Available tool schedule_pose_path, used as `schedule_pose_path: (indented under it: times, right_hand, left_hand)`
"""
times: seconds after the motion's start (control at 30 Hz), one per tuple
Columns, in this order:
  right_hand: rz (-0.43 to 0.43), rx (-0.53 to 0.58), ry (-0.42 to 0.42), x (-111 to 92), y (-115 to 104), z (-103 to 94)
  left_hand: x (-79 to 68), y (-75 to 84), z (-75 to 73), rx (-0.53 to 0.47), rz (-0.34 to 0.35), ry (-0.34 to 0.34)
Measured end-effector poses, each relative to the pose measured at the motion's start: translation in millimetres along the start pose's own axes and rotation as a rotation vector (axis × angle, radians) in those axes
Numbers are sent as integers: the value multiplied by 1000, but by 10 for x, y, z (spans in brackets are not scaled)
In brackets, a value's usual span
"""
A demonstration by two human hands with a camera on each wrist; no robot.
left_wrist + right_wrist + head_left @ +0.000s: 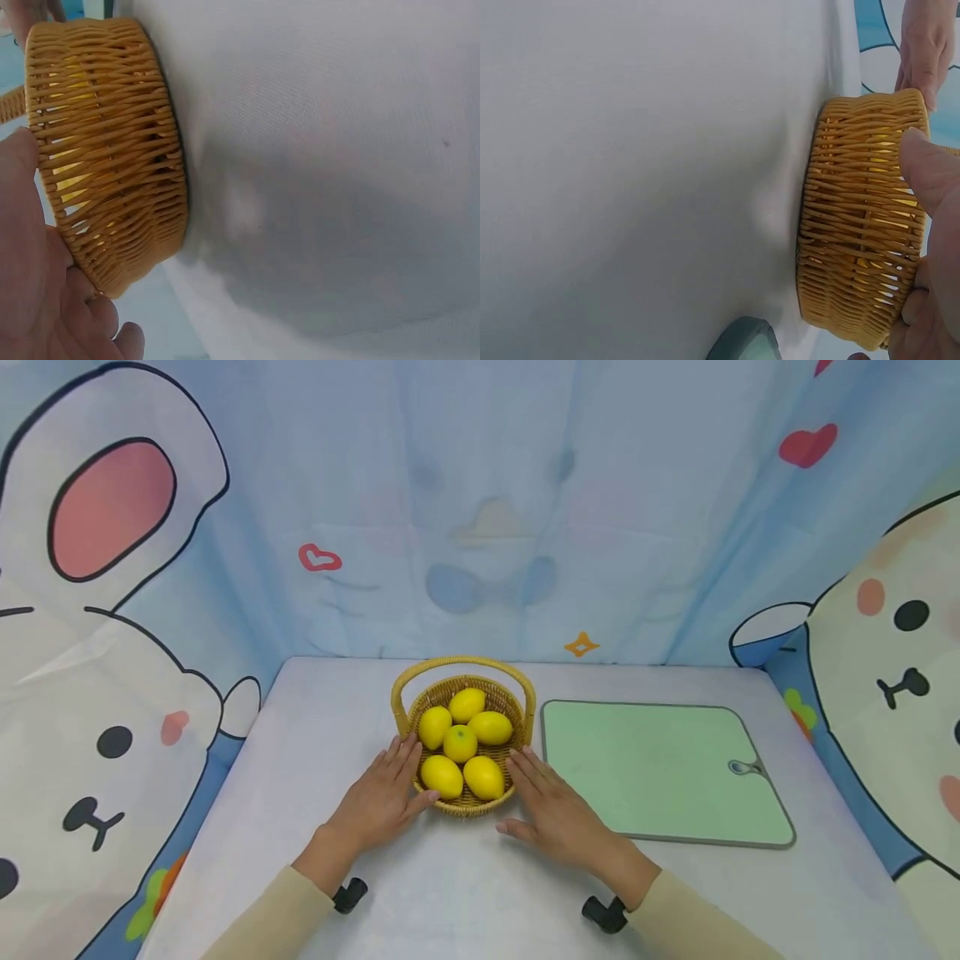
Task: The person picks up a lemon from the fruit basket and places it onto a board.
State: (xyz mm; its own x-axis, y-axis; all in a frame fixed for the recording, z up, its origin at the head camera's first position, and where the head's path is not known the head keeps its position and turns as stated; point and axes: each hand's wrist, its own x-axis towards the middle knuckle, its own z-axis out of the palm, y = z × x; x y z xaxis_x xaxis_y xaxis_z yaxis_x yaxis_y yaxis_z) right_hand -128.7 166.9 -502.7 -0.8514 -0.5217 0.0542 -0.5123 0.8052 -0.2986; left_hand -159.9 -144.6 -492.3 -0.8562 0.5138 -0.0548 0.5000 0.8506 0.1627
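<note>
A round wicker basket [467,811] with a tall arched handle sits on the white table, holding several yellow lemons [483,777]. Among them lies a rounder yellow fruit [460,743] with a small green stem spot. My left hand [378,797] touches the basket's left side with fairly straight fingers, its thumb by the near rim. On the opposite side my right hand [558,810] rests its extended fingers against the rim, thumb apart from them. The left wrist view shows the woven wall [112,150] beside the left thumb; in the right wrist view the right thumb [926,169] lies at the rim.
A pale green cutting board [660,768] with a grey edge lies flat to the right of the basket, close to the right hand. Behind the table [315,710] hangs a blue curtain [480,527] with cartoon animals.
</note>
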Motion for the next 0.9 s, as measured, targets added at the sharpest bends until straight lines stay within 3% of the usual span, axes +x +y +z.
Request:
schedule_pose_path:
  times: [0.17,0.47,0.6,0.77,0.9]
  right_hand:
    - [-9,18,-18,17,22,-60]
    - [25,227,-122,64,33,-341]
    - [34,261,-92,121,-21,-457]
    - [-35,333,-30,306,-108,-548]
    - [-50,387,-90,552,-107,-526]
  left_hand:
    - [-2,23,-19,-16,-13,19]
    - [-40,18,36,-49,-37,20]
    - [-49,7,32,-67,-30,23]
    - [-42,6,23,-80,-29,20]
    - [-40,6,39,-97,-29,26]
